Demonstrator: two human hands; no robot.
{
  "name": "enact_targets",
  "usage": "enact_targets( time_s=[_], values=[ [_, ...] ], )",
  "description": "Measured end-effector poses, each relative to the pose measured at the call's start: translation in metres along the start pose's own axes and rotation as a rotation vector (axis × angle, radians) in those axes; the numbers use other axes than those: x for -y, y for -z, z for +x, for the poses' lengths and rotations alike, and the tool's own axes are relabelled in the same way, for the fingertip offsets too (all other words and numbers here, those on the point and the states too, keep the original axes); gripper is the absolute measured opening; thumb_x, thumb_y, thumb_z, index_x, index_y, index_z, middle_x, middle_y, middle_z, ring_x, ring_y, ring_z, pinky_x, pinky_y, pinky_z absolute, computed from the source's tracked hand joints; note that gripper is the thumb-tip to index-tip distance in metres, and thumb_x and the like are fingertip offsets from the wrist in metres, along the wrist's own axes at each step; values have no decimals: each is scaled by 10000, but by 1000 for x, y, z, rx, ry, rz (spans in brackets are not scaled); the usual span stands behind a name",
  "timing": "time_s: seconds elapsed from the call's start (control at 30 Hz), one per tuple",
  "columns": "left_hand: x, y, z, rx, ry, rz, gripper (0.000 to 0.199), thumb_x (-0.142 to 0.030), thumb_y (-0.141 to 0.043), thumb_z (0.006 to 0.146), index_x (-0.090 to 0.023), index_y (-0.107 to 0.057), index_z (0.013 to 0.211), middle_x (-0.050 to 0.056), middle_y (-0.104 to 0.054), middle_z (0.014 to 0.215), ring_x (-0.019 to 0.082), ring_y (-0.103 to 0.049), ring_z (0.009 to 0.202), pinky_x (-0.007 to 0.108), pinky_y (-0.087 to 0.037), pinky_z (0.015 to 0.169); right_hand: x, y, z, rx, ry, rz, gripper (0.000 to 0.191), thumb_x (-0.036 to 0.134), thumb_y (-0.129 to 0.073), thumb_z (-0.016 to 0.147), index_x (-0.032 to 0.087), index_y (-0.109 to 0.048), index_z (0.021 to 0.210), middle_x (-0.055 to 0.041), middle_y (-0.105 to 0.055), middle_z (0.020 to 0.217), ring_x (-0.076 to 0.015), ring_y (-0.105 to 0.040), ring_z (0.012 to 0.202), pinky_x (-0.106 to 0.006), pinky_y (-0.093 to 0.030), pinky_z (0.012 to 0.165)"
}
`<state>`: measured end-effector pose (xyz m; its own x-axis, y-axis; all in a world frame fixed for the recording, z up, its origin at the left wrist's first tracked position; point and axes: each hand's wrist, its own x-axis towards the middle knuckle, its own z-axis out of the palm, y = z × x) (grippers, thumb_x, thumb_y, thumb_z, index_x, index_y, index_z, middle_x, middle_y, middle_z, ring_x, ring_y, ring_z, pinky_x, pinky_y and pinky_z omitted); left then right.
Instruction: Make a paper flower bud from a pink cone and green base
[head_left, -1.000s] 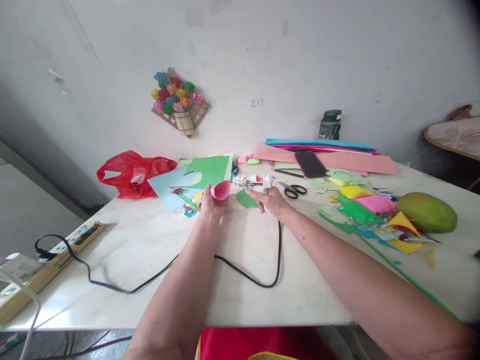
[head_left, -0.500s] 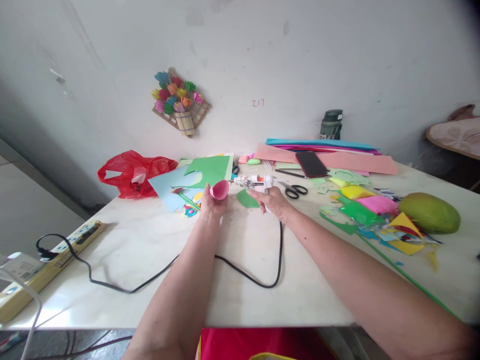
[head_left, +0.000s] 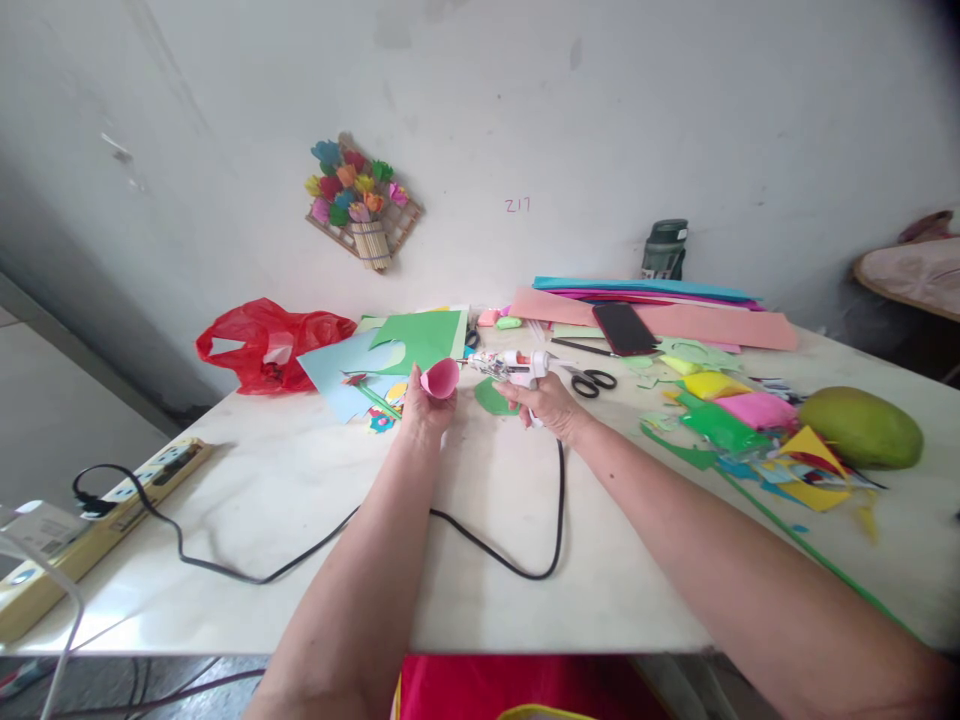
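My left hand (head_left: 430,412) is closed around a pink paper cone (head_left: 440,378), its wide mouth turned up toward me. In my right hand (head_left: 551,402) is a white hot glue gun (head_left: 517,366), gripped by its handle. The gun's nozzle points left and ends close to the cone's rim; whether they touch I cannot tell. Below the gun a round green paper piece (head_left: 493,397) lies on the table. Scissors with black handles (head_left: 592,383) rest just right of the gun, their blades partly hidden behind it.
A black cord (head_left: 495,550) loops across the table to a power strip (head_left: 112,530) at left. Green paper (head_left: 424,340) and a red plastic bag (head_left: 274,345) lie at back left. A phone (head_left: 624,329), coloured clay packs (head_left: 724,425) and a mango-like fruit (head_left: 860,427) are at right.
My right index finger has drawn back toward the glue gun's handle from its stretched position. The cone and the gun have hardly moved.
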<state>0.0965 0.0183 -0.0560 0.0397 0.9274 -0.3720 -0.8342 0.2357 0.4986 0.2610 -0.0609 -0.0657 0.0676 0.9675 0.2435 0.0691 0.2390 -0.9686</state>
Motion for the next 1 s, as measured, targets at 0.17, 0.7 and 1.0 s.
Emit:
enact_targets(
  time_s=[0.17,0.7,1.0],
  values=[
    [0,1,2,6,3,-1,230,-399,-513,856,-169,-522,848,-9,-599,616,125,-619,546,201,-499,477,-4,0,2,-20,-5,-22,359,469,-720,608,150,-557,578,16,-521,456,-88,-443,324,-222,-352,314],
    [-1,0,-1,-7,11,-2,236,-399,-508,857,-165,-533,872,6,-614,653,125,-617,557,203,-488,482,-5,1,3,-19,-50,-27,360,435,-738,601,159,-521,517,28,-488,411,-84,-430,296,-215,-349,301],
    [-1,0,-2,-9,20,-1,259,-409,-485,867,-157,-538,891,12,-612,647,128,-615,557,201,-489,471,-5,1,2,-5,-53,-28,361,414,-723,620,161,-508,478,33,-463,378,-85,-420,292,-222,-349,321]
  ],
)
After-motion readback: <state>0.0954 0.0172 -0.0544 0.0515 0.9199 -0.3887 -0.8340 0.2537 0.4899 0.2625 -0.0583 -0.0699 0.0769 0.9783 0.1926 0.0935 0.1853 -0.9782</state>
